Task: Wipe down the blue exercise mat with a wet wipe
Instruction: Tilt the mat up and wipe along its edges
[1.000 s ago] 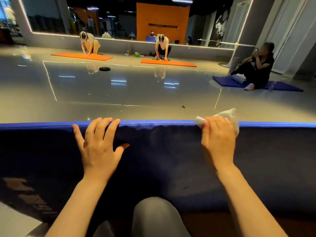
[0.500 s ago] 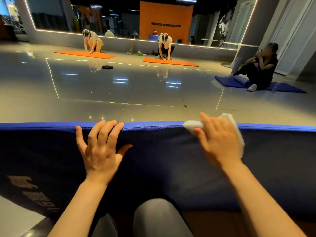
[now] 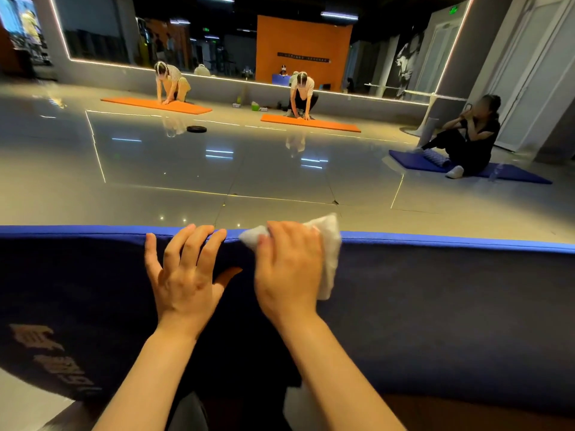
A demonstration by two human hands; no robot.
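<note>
Grip status: right hand (image 3: 287, 275) lies over a white wet wipe (image 3: 329, 253), fingers curled onto it, pressing it against the far edge of the blue exercise mat (image 3: 435, 306); wipe ends protrude at the fingertips and along the outer side of the hand. Left hand (image 3: 186, 275) lies flat on the mat just beside the right, fingers straight and spread, tips at the same far edge, holding nothing. Mat spans the full width of the foreground, dark on top with a brighter blue border, pale lettering at lower left. Glossy tiled floor (image 3: 217, 169) extends beyond it. On that floor, well apart from the hands: two orange mats (image 3: 311, 122), each with a kneeling person (image 3: 300, 94) bent over it; a dark flat disc (image 3: 196, 129) between them; a second blue mat (image 3: 510, 175) at right carrying a seated person in black (image 3: 466, 141) and a ridged roller (image 3: 434, 158). Small green items near the far wall are too small to identify. Nothing obstructs either hand on the mat
</note>
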